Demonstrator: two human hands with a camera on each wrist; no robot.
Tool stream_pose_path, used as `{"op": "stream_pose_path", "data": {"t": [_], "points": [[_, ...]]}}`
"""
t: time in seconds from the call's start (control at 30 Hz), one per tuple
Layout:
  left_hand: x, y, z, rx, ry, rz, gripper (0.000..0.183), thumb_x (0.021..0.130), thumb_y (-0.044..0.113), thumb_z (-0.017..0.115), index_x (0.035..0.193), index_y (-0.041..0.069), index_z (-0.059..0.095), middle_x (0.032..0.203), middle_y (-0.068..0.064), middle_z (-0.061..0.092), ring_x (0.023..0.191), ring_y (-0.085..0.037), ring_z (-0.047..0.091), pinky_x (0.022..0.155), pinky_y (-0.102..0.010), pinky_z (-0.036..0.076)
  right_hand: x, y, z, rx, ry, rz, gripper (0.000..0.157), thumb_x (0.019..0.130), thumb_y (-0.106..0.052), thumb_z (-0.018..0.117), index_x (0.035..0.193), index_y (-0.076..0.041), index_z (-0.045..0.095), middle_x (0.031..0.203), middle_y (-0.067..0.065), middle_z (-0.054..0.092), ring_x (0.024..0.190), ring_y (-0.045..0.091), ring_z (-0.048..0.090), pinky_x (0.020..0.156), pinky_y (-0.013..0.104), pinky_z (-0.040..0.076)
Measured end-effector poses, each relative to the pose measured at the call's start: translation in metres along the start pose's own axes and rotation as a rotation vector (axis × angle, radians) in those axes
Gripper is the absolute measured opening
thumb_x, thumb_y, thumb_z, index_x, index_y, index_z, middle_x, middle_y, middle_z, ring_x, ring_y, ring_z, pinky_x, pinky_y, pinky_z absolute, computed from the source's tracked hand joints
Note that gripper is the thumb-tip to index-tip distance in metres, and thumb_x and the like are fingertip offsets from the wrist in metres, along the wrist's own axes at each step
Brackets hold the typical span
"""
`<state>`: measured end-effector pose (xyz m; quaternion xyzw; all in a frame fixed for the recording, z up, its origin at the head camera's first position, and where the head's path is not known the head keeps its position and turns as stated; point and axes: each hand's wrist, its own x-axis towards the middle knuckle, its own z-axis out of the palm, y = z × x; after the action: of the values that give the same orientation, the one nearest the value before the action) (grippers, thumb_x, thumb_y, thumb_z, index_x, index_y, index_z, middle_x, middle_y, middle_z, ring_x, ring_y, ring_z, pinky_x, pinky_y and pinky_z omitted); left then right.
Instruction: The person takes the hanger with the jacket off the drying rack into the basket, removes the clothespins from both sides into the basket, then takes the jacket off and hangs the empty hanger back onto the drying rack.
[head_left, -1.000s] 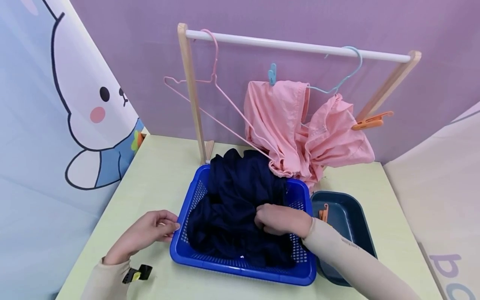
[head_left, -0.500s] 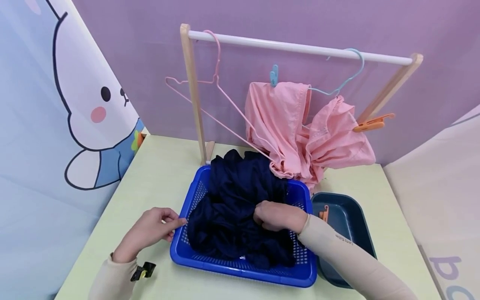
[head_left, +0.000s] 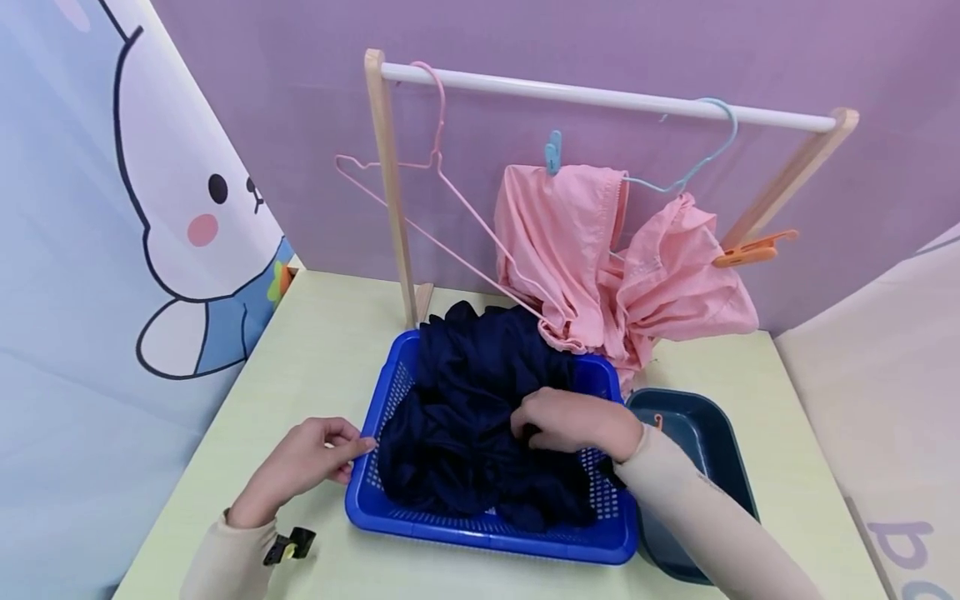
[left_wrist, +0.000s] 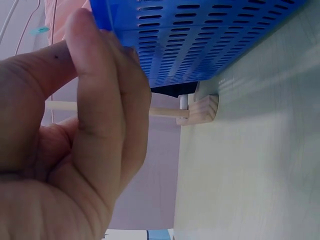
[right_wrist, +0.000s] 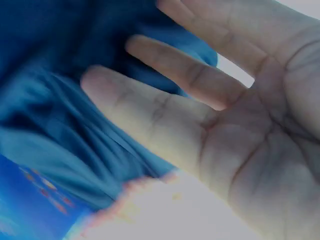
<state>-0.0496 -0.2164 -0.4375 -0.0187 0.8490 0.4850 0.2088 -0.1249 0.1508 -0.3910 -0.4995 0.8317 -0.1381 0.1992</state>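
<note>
A blue perforated plastic basket (head_left: 491, 540) stands on the table, heaped with dark navy cloth (head_left: 457, 454) that spills over its back edge. My left hand (head_left: 303, 458) pinches the basket's left rim, thumb on top and fingers outside. The left wrist view has those fingers against the blue side wall (left_wrist: 185, 37). Over the cloth's right half is my right hand (head_left: 573, 417), with its fingertips right at the fabric. Up close in the right wrist view, its fingers (right_wrist: 145, 117) are spread and loosely extended beside the navy folds (right_wrist: 55, 120), gripping none of them.
Behind the basket stands a rack with a white bar (head_left: 600, 96). From it hang a bare pink hanger (head_left: 442, 171) and a turquoise hanger (head_left: 716, 150) with a pink garment (head_left: 562, 225), clipped by blue and orange pegs. A dark green tub (head_left: 738, 475) sits at right, partly behind my sleeve.
My left thumb has come over the basket rim. My right hand has risen a little off the cloth and its fingers have loosened. The basket stays in place.
</note>
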Motion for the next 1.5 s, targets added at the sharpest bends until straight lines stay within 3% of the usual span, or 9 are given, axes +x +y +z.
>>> {"op": "stream_pose_path", "data": {"t": [0.23, 0.3, 0.4, 0.53, 0.73, 1.0, 1.2, 1.37, 1.5], "points": [[0.001, -0.002, -0.002, -0.075, -0.046, 0.009, 0.035, 0.093, 0.035, 0.073, 0.098, 0.0, 0.067, 0.082, -0.007, 0.065, 0.07, -0.021, 0.063, 0.063, -0.034, 0.06, 0.006, 0.01, -0.025, -0.119, 0.461, 0.055, 0.025, 0.086, -0.002, 0.076, 0.11, -0.001, 0.069, 0.113, 0.017, 0.063, 0.106, 0.029, 0.061, 0.093, 0.042, 0.052], [0.001, -0.003, -0.003, -0.08, -0.05, 0.009, 0.034, 0.094, 0.034, 0.072, 0.098, 0.0, 0.067, 0.082, -0.007, 0.065, 0.07, -0.021, 0.063, 0.063, -0.033, 0.06, 0.015, 0.017, -0.026, -0.171, 0.528, 0.097, 0.035, 0.087, -0.005, 0.077, 0.12, -0.001, 0.066, 0.126, 0.022, 0.058, 0.118, 0.033, 0.057, 0.099, 0.045, 0.048], [0.002, -0.003, -0.003, -0.091, -0.057, 0.017, 0.033, 0.094, 0.033, 0.072, 0.098, 0.0, 0.067, 0.082, -0.007, 0.065, 0.07, -0.021, 0.063, 0.063, -0.034, 0.06, 0.029, 0.027, -0.026, -0.23, 0.517, 0.173, 0.054, 0.086, -0.009, 0.079, 0.136, -0.004, 0.058, 0.141, 0.024, 0.048, 0.129, 0.036, 0.048, 0.105, 0.048, 0.043], [0.003, -0.004, -0.003, -0.106, -0.076, 0.027, 0.033, 0.094, 0.032, 0.072, 0.098, 0.0, 0.067, 0.083, -0.008, 0.065, 0.07, -0.021, 0.062, 0.064, -0.034, 0.06, 0.045, 0.037, -0.028, -0.241, 0.432, 0.218, 0.065, 0.084, -0.008, 0.08, 0.142, -0.005, 0.052, 0.143, 0.024, 0.045, 0.129, 0.037, 0.047, 0.107, 0.048, 0.041], [0.007, -0.008, -0.006, -0.16, -0.141, 0.047, 0.032, 0.096, 0.029, 0.07, 0.1, -0.002, 0.064, 0.081, -0.009, 0.061, 0.07, -0.021, 0.06, 0.064, -0.037, 0.06, 0.061, 0.043, -0.029, -0.242, 0.358, 0.212, 0.054, 0.085, -0.004, 0.077, 0.135, -0.004, 0.058, 0.122, 0.02, 0.06, 0.114, 0.032, 0.057, 0.101, 0.042, 0.045], [0.014, -0.015, -0.009, -0.224, -0.204, 0.054, 0.033, 0.096, 0.026, 0.071, 0.104, -0.005, 0.061, 0.08, -0.009, 0.061, 0.069, -0.02, 0.06, 0.064, -0.042, 0.06, 0.068, 0.046, -0.027, -0.283, 0.424, 0.172, 0.029, 0.081, 0.002, 0.075, 0.109, -0.004, 0.069, 0.105, 0.013, 0.067, 0.101, 0.029, 0.063, 0.091, 0.039, 0.05], [0.014, -0.015, -0.009, -0.222, -0.197, 0.061, 0.034, 0.095, 0.026, 0.072, 0.103, -0.005, 0.06, 0.078, -0.009, 0.06, 0.067, -0.02, 0.06, 0.063, -0.042, 0.06, 0.06, 0.037, -0.02, -0.338, 0.503, 0.17, 0.027, 0.084, 0.001, 0.072, 0.109, -0.009, 0.069, 0.099, 0.007, 0.065, 0.094, 0.025, 0.064, 0.082, 0.038, 0.053], [0.014, -0.015, -0.009, -0.219, -0.189, 0.056, 0.034, 0.095, 0.026, 0.071, 0.102, -0.005, 0.06, 0.077, -0.008, 0.06, 0.067, -0.02, 0.06, 0.064, -0.044, 0.06, 0.038, 0.019, -0.011, -0.251, 0.578, 0.117, 0.028, 0.087, 0.002, 0.071, 0.113, -0.008, 0.069, 0.103, 0.006, 0.064, 0.094, 0.022, 0.063, 0.082, 0.035, 0.055], [0.013, -0.015, -0.009, -0.217, -0.186, 0.051, 0.033, 0.095, 0.026, 0.071, 0.102, -0.005, 0.06, 0.078, -0.008, 0.06, 0.067, -0.02, 0.059, 0.063, -0.042, 0.06, 0.016, -0.001, -0.008, -0.229, 0.587, 0.075, 0.029, 0.087, 0.001, 0.071, 0.115, -0.008, 0.069, 0.108, 0.006, 0.064, 0.097, 0.022, 0.063, 0.087, 0.036, 0.054]]}}
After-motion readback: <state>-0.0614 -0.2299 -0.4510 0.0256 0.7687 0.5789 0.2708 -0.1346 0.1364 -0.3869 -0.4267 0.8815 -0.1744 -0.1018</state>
